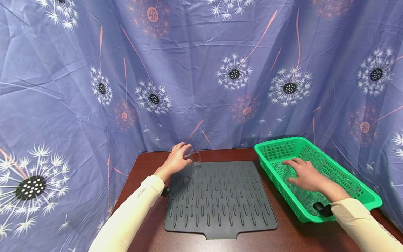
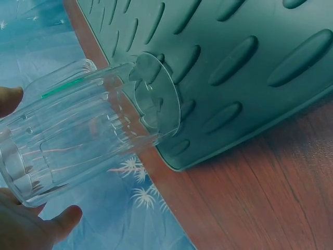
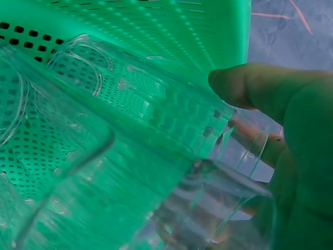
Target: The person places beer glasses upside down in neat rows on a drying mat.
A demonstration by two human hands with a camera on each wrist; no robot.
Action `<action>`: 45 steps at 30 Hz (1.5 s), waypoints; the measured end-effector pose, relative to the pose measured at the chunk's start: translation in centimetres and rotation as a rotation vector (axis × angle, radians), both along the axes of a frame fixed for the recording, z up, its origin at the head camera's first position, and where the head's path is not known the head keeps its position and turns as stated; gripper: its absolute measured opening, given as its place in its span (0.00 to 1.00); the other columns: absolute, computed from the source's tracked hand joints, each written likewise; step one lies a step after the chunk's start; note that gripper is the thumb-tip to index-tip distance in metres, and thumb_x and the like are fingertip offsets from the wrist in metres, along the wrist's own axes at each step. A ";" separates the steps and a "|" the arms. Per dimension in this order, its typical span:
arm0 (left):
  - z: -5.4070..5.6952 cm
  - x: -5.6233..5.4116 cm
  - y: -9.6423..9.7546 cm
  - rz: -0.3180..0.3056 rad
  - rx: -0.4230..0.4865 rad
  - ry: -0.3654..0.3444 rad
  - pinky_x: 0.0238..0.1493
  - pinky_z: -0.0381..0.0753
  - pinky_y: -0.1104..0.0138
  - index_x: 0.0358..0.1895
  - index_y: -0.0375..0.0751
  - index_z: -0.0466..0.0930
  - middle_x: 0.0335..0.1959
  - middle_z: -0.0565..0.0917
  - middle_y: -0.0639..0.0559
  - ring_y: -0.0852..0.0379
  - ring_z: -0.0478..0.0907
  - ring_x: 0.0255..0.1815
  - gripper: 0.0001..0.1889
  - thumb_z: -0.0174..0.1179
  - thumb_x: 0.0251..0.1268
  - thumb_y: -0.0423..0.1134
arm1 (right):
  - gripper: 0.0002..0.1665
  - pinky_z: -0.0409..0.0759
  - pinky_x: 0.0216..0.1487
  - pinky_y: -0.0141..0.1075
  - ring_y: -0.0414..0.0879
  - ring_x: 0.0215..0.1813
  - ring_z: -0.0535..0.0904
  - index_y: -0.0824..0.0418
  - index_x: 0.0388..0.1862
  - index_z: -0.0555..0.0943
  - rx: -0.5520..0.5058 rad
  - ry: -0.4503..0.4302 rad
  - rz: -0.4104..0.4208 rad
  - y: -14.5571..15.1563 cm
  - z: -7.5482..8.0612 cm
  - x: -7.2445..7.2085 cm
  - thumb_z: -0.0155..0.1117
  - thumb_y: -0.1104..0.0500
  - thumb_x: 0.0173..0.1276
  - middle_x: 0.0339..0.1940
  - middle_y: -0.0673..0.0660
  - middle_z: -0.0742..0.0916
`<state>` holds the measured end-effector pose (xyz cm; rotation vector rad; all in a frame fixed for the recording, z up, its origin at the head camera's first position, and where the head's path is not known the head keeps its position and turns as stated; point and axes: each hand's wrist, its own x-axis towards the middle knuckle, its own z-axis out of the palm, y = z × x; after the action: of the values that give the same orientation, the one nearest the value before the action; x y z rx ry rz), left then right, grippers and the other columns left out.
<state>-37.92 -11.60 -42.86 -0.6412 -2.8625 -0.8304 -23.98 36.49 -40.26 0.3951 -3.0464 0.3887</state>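
Note:
A clear glass mug [image 1: 188, 168] stands upside down on the far left corner of the dark ribbed drying mat [image 1: 220, 199]. Its rim [image 2: 177, 109] meets the mat in the left wrist view. My left hand [image 1: 177, 159] is at the mug's base end, with fingers spread and a gap between a fingertip [image 2: 70, 214] and the glass. Over the green basket [image 1: 277, 187], my right hand [image 1: 306, 175] reaches among clear glass mugs. Its thumb [image 3: 231, 86] and fingers lie on either side of one mug's [image 3: 156, 109] end; glass partly covers the fingers.
The mat and basket rest on a brown wooden table [image 1: 151, 224], the basket at the right. Several glass mugs lie inside it, overlapping and hard to tell apart. A blue dandelion-print curtain [image 1: 195, 70] hangs behind and beside the table.

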 end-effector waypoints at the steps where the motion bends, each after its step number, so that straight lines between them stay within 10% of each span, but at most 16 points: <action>1: 0.0 0.1 0.0 0.003 0.000 0.008 0.73 0.60 0.41 0.74 0.51 0.67 0.77 0.61 0.40 0.38 0.53 0.80 0.35 0.68 0.64 0.41 | 0.38 0.72 0.47 0.66 0.77 0.58 0.68 0.64 0.70 0.71 -0.003 0.000 0.001 0.0 0.1 0.0 0.73 0.58 0.63 0.65 0.75 0.73; 28: -0.8 4.2 -1.8 0.059 0.097 0.077 0.69 0.67 0.44 0.78 0.52 0.59 0.78 0.57 0.42 0.42 0.50 0.80 0.40 0.67 0.64 0.37 | 0.41 0.76 0.29 0.57 0.79 0.57 0.73 0.54 0.70 0.74 0.039 0.034 -0.090 1.0 -0.4 -0.2 0.73 0.42 0.61 0.65 0.73 0.75; 45: -2.0 6.7 -1.8 0.005 0.197 0.179 0.63 0.73 0.49 0.68 0.46 0.73 0.66 0.71 0.50 0.47 0.69 0.67 0.29 0.66 0.62 0.32 | 0.40 0.76 0.26 0.51 0.76 0.54 0.78 0.56 0.69 0.74 0.004 0.048 -0.106 1.5 0.0 -0.3 0.72 0.40 0.62 0.65 0.75 0.74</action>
<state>-31.24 -13.40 -44.82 -0.6474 -2.5827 -0.9845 -24.31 38.00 -40.22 0.2387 -3.0056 0.3614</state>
